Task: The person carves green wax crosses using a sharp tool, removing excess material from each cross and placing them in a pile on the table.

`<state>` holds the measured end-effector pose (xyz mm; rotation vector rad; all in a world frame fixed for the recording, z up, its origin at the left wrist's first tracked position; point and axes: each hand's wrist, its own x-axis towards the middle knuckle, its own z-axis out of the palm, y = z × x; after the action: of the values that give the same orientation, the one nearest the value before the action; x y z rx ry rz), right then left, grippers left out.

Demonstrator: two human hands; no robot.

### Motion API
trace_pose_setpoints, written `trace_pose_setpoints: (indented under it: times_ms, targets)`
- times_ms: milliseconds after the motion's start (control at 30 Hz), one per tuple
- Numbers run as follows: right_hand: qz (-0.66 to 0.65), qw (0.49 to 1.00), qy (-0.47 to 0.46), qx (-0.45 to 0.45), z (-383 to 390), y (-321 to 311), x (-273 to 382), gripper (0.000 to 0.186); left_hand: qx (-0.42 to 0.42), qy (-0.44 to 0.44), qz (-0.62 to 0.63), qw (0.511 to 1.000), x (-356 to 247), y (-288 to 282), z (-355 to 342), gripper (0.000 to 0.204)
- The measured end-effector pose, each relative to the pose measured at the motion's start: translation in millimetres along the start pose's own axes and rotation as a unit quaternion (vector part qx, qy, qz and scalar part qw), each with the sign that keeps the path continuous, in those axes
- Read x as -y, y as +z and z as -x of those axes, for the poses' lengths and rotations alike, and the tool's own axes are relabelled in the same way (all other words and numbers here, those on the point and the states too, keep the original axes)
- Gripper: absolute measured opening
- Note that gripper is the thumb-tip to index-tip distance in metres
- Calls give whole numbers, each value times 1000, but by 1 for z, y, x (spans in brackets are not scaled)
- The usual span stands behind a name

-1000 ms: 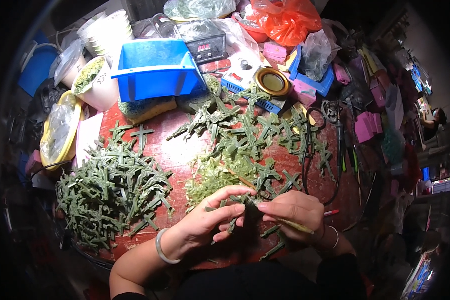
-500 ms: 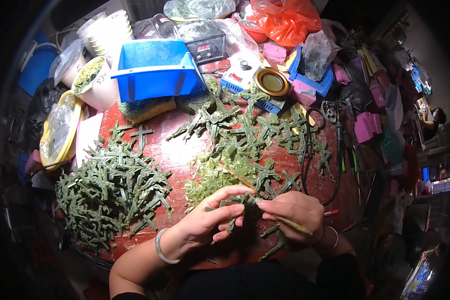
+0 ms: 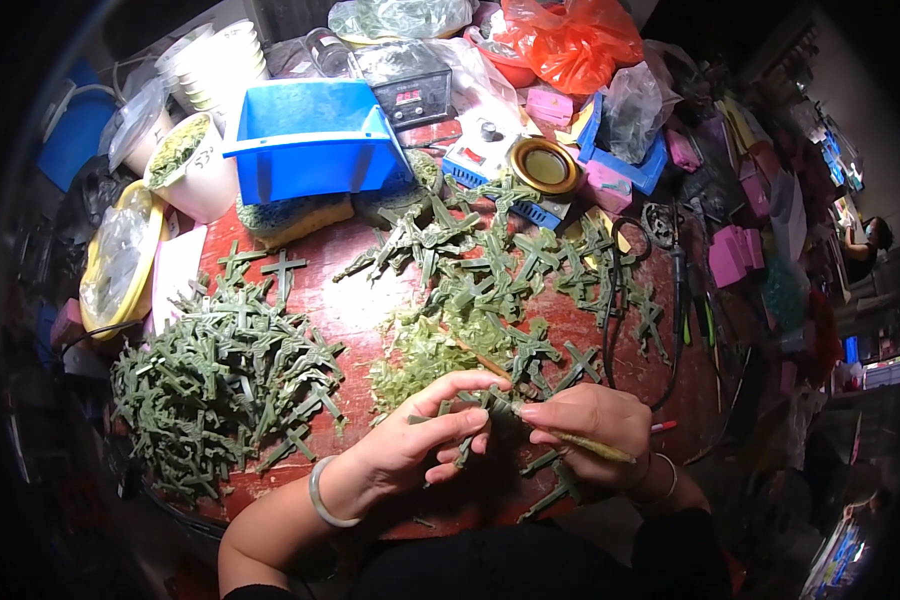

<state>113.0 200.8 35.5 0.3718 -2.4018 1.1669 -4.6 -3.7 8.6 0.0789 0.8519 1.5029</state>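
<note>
The cross point(image 3: 500, 404) is between my two hands, in front of my chest just above the table's near edge. My left hand point(image 3: 415, 435) is the nearer, since it holds the piece: thumb and forefinger pinch it from the left, the other fingers curled below. My right hand point(image 3: 598, 418) comes in from the right, thumb and fingers closed on a slim tool point(image 3: 595, 448). The tool's yellowish handle slants down to the right, away from the piece, so its working end points left and up at the cross. My fingers cover much of the cross; I cannot tell its long axis, nor whether the tool's tip touches it.

Beyond my fingertips, a brown stick point(image 3: 484, 358) lies across pale green flakes point(image 3: 408, 350). Loose crosses point(image 3: 440, 235) spread behind and right of the flakes, and a big heap point(image 3: 225, 385) stands left of my left hand, well apart from the held piece. All rest on the worn red table point(image 3: 315, 258).

Further back are a blue bin point(image 3: 315, 168), a white tub point(image 3: 198, 180) and a heater point(image 3: 470, 160) with a round brass-coloured cup point(image 3: 546, 165). Past the right side, another person point(image 3: 875, 238) sits in the dim room.
</note>
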Motion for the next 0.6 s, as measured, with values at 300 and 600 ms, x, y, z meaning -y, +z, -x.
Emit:
trace_pose_setpoints:
  times_ms: [300, 600]
  targets:
    - [1, 1000, -29, -3, 1, -2, -2, 35, 25, 6, 1, 1000, 1, 0, 1, 37]
    - [16, 999, -46, -10, 2, -2, -3, 34, 18, 0, -5, 1000, -1, 2, 2, 36]
